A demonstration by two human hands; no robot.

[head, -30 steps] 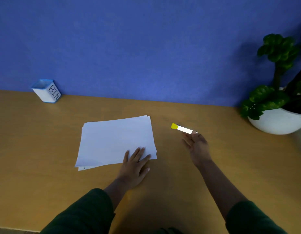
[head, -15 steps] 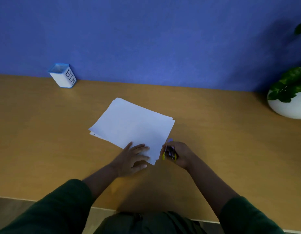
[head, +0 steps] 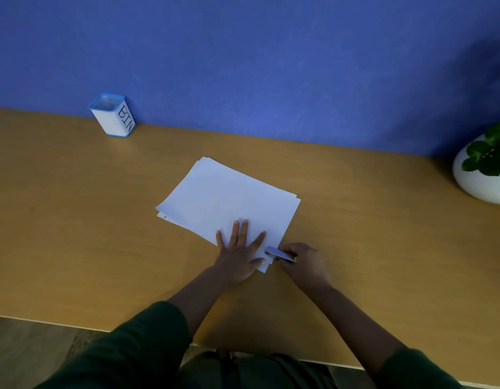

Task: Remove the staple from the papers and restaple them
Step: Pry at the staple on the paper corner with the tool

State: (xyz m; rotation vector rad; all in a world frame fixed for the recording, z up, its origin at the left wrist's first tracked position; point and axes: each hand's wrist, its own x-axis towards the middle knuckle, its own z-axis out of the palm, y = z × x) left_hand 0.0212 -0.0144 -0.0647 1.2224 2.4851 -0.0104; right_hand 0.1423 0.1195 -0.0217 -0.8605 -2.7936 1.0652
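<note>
Blue wall, wooden desk. We pin papers under flat, spread left hand; right hand grips tool (stapler or remover, unclear), tip touching near corner, right of left-hand fingers.

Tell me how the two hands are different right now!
The left hand lies flat and open, fingers spread on the papers; the right hand is curled shut around a small tool. The left hand rests on the paper stack, while the right hand sits beside it on the desk, at the near corner. The left holds nothing; the right pokes its tool at the paper's edge. Both come from dark green sleeves.
</note>
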